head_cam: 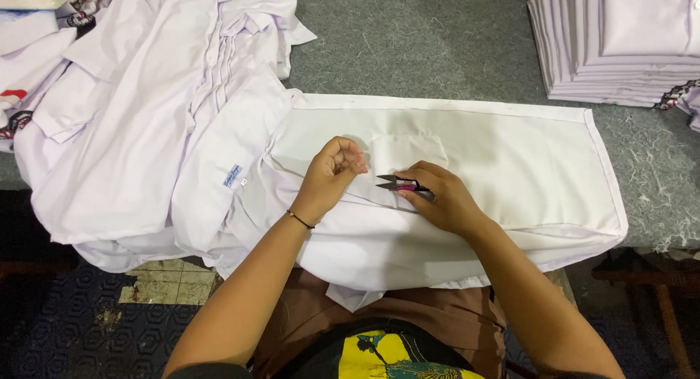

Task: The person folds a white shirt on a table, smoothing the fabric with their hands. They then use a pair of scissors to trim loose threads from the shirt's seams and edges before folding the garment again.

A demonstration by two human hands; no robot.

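Here the right hand (445,200) grips thread snips (399,183); the left hand (332,171), fingers curled, pinches the white shirt (510,160) beside its pocket (408,151). Bare table (423,43) lies at twelve o'clock.

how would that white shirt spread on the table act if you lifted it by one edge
The white shirt would probably droop and fold, since the pile beside it lies crumpled. It looks thin, so likely light. On the felt-like table it may drag rather than slide.

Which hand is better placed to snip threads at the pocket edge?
Right, likely. The right hand holds the thread snips, blades pointing at the pocket. The left hand is fisted on the white shirt, pinning it.
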